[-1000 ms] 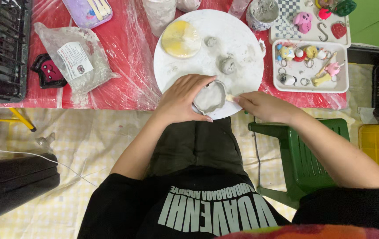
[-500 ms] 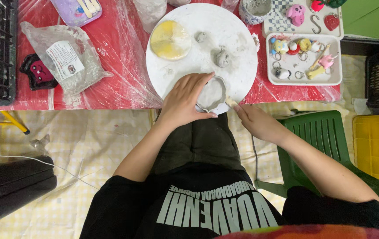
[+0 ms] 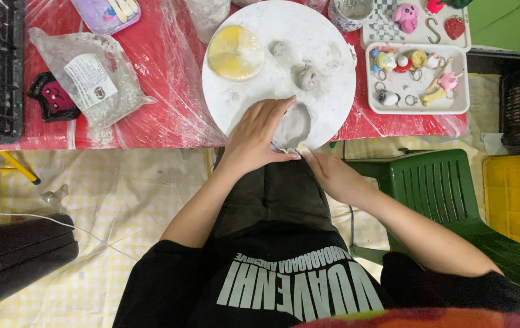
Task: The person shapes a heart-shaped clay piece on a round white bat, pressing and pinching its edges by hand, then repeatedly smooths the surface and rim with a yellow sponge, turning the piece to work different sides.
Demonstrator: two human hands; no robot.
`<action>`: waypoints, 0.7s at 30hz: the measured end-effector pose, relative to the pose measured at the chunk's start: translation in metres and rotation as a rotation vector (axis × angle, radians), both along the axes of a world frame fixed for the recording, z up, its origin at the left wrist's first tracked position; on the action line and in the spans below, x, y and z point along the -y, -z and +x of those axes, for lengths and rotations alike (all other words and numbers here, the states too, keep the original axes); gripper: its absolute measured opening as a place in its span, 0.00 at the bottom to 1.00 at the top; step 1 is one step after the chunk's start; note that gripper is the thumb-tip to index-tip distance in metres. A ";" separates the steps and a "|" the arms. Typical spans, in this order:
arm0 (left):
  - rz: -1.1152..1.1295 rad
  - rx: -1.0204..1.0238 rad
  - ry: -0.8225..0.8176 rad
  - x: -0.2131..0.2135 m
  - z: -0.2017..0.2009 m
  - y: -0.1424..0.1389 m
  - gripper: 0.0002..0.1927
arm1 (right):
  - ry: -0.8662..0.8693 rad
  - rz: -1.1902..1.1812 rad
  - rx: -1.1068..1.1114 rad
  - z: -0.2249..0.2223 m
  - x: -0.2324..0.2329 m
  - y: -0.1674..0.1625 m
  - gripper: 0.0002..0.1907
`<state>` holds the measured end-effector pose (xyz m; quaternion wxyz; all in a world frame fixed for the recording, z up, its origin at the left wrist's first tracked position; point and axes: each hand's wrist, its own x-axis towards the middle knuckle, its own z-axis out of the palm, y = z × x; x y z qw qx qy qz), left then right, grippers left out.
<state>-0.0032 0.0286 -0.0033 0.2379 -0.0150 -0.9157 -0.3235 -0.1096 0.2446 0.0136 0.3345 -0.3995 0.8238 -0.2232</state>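
Observation:
A flat grey clay piece [image 3: 293, 126] lies at the near edge of a round white board [image 3: 326, 54]. My left hand [image 3: 257, 135] rests on its left side, fingers curled around the rim. My right hand [image 3: 333, 176] sits just below the board's edge, its fingertips touching the clay's lower edge; whether it holds a small tool I cannot tell. Farther up the board lie a yellow sponge [image 3: 235, 51] and two small grey clay lumps [image 3: 306, 77].
The board sits on a red plastic-covered table [image 3: 163, 91]. A bag of grey clay [image 3: 93, 82] lies left. A white tray of small coloured figures [image 3: 418, 79] is right. A green plastic chair [image 3: 448, 188] and yellow crate [image 3: 518, 197] stand right.
The view has shifted, so the board and table sit higher and more central. My right hand has dropped slightly lower below the board's edge. My left hand stays on the clay.

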 end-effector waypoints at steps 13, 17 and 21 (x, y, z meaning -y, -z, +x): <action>-0.051 0.081 0.040 0.031 0.015 -0.016 0.61 | 0.320 -0.090 0.369 -0.006 -0.033 -0.003 0.19; -0.140 0.004 -0.080 0.005 0.014 -0.002 0.58 | 0.294 -0.096 0.071 -0.006 -0.041 -0.008 0.18; -0.204 -0.067 -0.202 -0.031 0.008 0.013 0.57 | 0.357 -0.040 0.008 -0.007 -0.037 -0.007 0.20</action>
